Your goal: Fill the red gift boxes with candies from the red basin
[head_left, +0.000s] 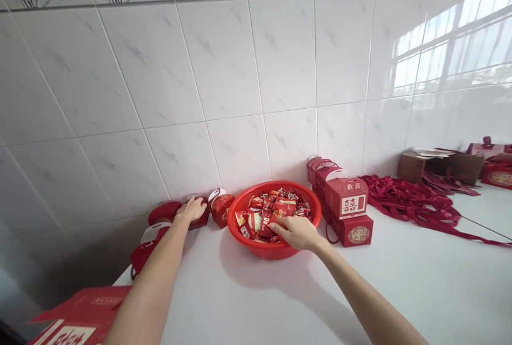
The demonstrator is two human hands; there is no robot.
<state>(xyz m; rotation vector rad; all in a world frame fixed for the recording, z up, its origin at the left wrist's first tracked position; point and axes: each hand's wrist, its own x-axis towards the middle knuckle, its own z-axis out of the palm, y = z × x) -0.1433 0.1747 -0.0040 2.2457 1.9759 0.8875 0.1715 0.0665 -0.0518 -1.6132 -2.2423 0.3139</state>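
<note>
In the head view my left hand (pixel 193 209) reaches to the back left, with its fingers closed at the top of a small red gift box (pixel 202 218) near the wall; part of the grip is hidden. My right hand (pixel 295 231) is over the front right of a red plastic basket (pixel 266 251). Its fingers are pinched at a red candy packet (pixel 265 222) among many wrapped candies. Between my left hand and the basket stands another red gift box (pixel 221 209) with a white top flap.
Red boxes (pixel 162 211) line the left table edge, and a large red carton (pixel 88 307) sits at the lower left. Stacked gift boxes (pixel 348 201) stand right of the basket. Beyond lie tangled red ribbons (pixel 412 201) and a cardboard box (pixel 412 166). A tiled wall (pixel 288 57) rises behind.
</note>
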